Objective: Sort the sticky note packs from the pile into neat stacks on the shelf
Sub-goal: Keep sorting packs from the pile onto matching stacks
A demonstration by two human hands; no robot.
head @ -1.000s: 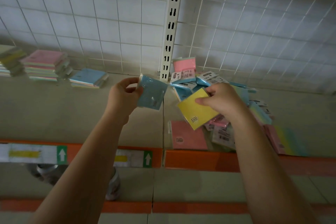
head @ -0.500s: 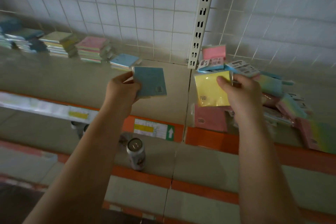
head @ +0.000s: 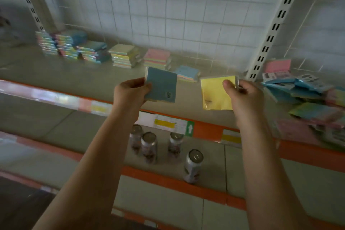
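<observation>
— Left hand [head: 130,91] is gripping a blue pack [head: 161,84] by its left edge, thumb on the face, holding it up in front of the shelf [head: 78,78]. What is the other one doing?

— Right hand [head: 244,97] is pinching a yellow pack [head: 214,93] at its upper right corner, thumb pressing on the front. Both packs are hanging in the air, well apart from each other, faces toward the camera.

— Where are the sorted ones sitting?

— Along the back of the shelf: multicoloured stacks [head: 61,46] at the far left, then a yellow-topped stack [head: 124,56], a pink-topped stack [head: 156,59], and a low blue stack [head: 187,73] just behind the held blue pack.

— And the pile?

— The pile [head: 306,95] is lying jumbled at the right, past the slotted upright [head: 268,39], blue and pink packs overlapping. Below, four cans [head: 149,145] are standing on the lower shelf, one nearer the camera; motion blur is softening the left side
</observation>
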